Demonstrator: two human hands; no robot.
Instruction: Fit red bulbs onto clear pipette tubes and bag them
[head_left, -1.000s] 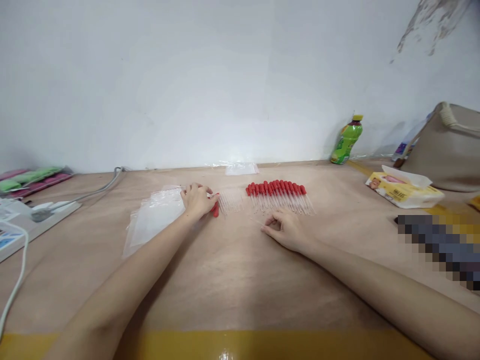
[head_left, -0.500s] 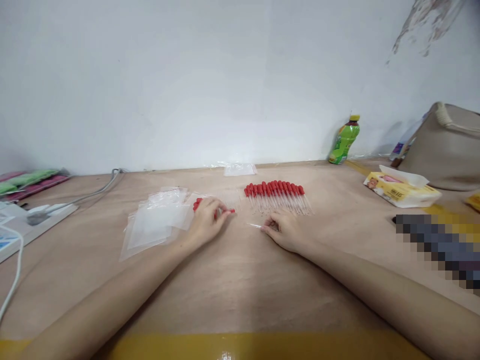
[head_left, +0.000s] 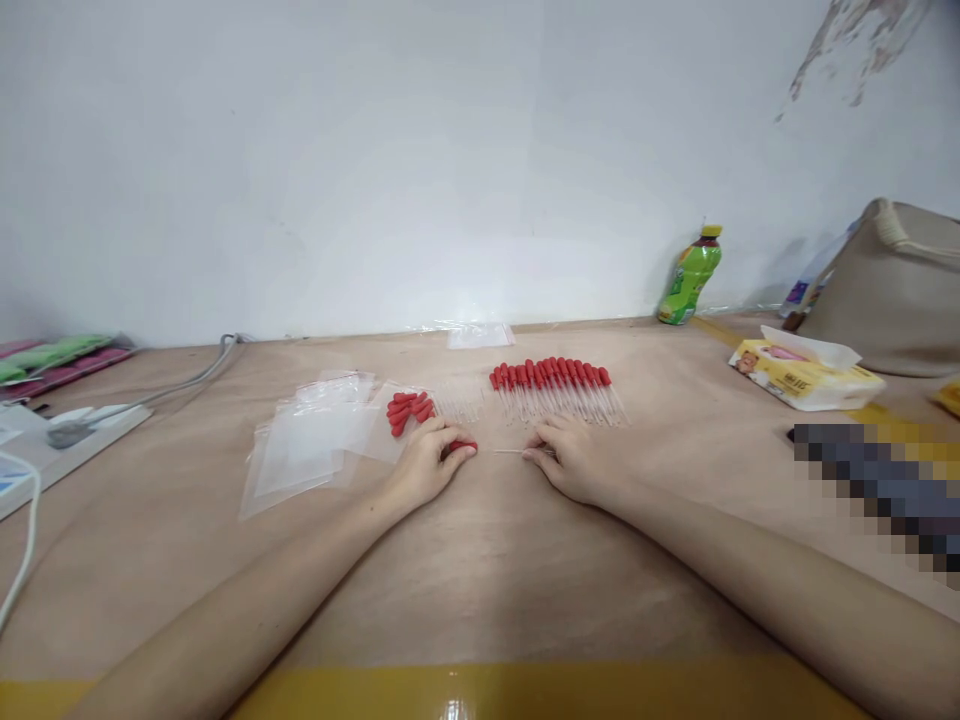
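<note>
My left hand (head_left: pixel 435 462) is closed on a red rubber dropper bulb (head_left: pixel 466 446), pinched between thumb and fingers. Opposite it, a short gap away, my right hand (head_left: pixel 566 458) grips a thin clear dropper tube (head_left: pixel 508 451) whose end points left at the bulb. Loose red bulbs (head_left: pixel 405 408) lie in a small pile just beyond my left hand. Beside that pile is a group of thin clear tubes (head_left: pixel 459 398). Past my right hand, several red-capped droppers (head_left: pixel 553 385) lie side by side in a row, bulbs away from me.
Clear plastic bags (head_left: pixel 311 440) are spread left of the bulbs. A power strip (head_left: pixel 97 440) with cables sits at far left. To the right are a green bottle (head_left: pixel 688 275), a tissue pack (head_left: pixel 806 375), a beige bag (head_left: pixel 889 290) and a pixelated dark object (head_left: pixel 877 490).
My left hand has moved slightly right and nearer to me with a red bulb, uncovering the loose bulbs. My right hand stays almost in place with the tube, now held more level.
</note>
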